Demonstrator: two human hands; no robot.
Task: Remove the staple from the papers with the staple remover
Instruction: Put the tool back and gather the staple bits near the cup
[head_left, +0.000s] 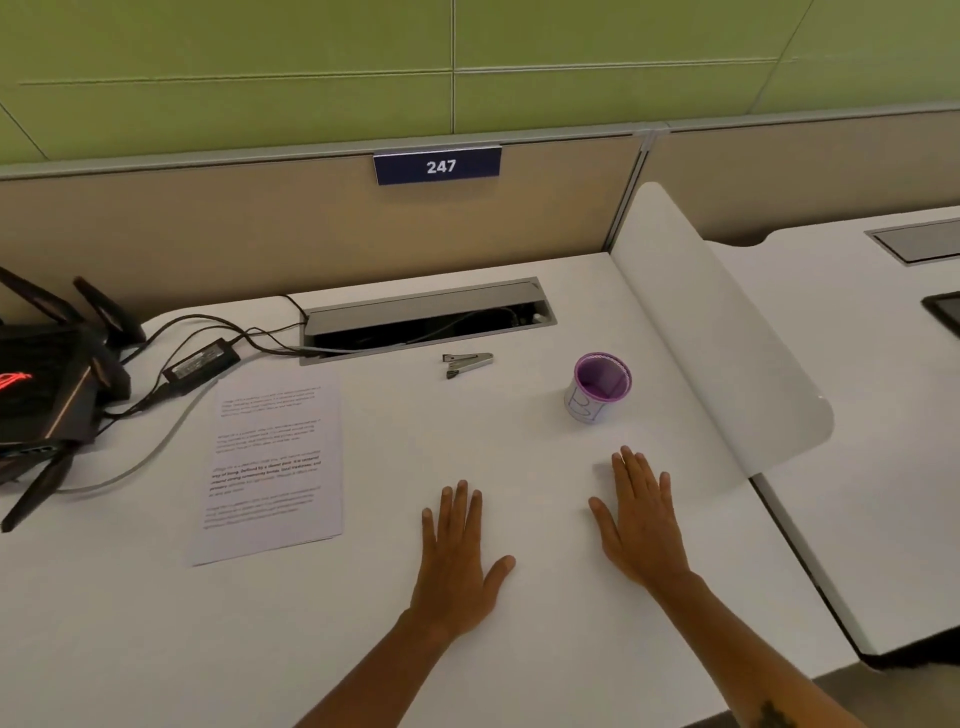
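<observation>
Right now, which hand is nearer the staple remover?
Left, slightly. The left hand lies flat on the desk almost directly below the staple remover; the right hand lies flat further right, below the cup.

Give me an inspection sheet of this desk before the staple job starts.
Surface: white desk, both palms resting flat on it.
Job's things: papers lying flat at left; staple remover near the cable tray; staple itself too small to see.
Clutter: purple cup, upright, looks empty.
Grippers: left hand and right hand open, holding nothing.
Cables: power adapter and leads run from the router into the tray.
Surroundings: partition sign 247, white divider at right.
</observation>
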